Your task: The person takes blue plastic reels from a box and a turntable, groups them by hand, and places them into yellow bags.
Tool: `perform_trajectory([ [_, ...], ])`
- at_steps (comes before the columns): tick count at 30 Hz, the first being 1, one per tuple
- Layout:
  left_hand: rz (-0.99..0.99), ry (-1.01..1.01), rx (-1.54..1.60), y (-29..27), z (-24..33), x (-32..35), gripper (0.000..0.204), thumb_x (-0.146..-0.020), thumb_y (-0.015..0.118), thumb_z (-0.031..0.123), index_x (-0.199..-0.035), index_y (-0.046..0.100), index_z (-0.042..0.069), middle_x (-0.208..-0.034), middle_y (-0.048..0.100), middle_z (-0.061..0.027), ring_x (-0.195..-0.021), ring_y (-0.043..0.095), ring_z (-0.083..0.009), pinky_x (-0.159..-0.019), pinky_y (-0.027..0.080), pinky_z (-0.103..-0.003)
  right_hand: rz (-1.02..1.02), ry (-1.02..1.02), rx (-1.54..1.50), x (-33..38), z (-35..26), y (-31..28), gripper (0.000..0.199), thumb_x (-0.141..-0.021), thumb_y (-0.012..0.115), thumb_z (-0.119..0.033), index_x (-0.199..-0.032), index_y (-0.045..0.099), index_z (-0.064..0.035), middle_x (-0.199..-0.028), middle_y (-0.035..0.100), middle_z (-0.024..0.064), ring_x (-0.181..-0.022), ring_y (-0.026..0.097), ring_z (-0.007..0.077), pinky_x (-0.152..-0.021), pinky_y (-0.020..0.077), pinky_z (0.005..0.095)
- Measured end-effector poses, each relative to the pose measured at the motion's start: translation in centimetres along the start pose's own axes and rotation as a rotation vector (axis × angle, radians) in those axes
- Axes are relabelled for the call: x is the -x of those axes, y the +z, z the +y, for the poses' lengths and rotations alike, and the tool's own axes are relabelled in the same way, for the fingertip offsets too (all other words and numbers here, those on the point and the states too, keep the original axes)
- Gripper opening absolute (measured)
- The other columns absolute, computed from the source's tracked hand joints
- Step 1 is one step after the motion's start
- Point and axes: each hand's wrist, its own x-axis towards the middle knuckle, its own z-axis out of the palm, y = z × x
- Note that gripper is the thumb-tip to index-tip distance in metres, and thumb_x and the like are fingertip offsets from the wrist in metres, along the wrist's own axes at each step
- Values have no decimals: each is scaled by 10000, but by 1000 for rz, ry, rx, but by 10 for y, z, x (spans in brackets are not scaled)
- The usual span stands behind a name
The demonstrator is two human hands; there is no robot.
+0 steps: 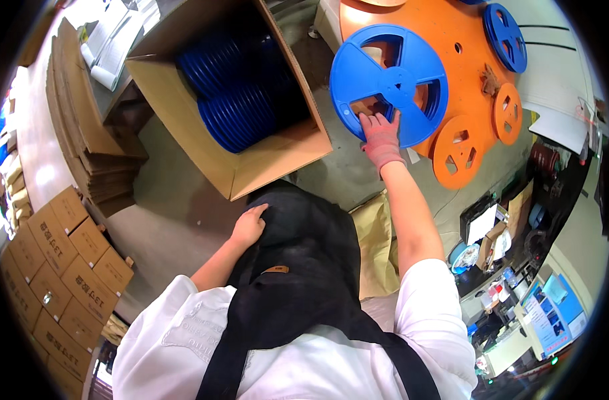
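Note:
My right hand (382, 140), in a reddish glove, grips the near rim of a blue plastic reel (396, 80); its fingers come over the rim to the cut-out window, and the thumb's grip is partly hidden. At least one more blue rim shows under this reel, which lies on a round orange table (464, 87). Bare and holding nothing, my left hand (250, 225) rests against the dark apron (304, 233) over my thigh, its fingers loosely extended. Left of the table, an open cardboard box (278, 163) contains many blue reels (234, 113) standing on edge in rows.
Orange reels (458, 152) sit at the table's near right edge, with more blue reels (505, 38) at its far right. Flattened cardboard (94, 133) leans at left, above stacked closed cartons (64, 267). A tan paper bag (374, 247) stands beside my right leg.

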Motion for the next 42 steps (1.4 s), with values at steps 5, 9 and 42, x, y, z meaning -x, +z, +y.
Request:
perform_trajectory([
  [5, 2, -95, 31, -10, -5, -1, 476, -800, 492, 44, -1272, 541, 70, -1217, 585, -194, -1137, 551, -346, -990, 431, -398, -7, 99, -34, -7, -8, 11, 615, -652, 812, -293, -1155, 482, -162, -987, 603, 14, -1011, 580, 211, -1080, 203, 656],
  [9, 86, -24, 69, -14, 16, -1, 448, -793, 492, 43, -1235, 566, 48, -1140, 614, -193, -1072, 578, -343, -947, 456, -409, -86, 111, -61, -2, -4, -23, 529, -715, 752, -358, -1132, 494, -160, -1002, 634, 16, -1043, 598, 197, -1099, 169, 636],
  [42, 274, 463, 1164, -182, 388, 112, 889, -771, 539, -24, -1523, 88, 127, -1251, 458, -141, -1134, 496, -202, -986, 400, -349, -115, -251, -2052, 180, -4, -319, 632, -778, 712, 25, -1337, 420, -19, -1176, 578, 108, -1010, 616, 164, -874, 531, 304],
])
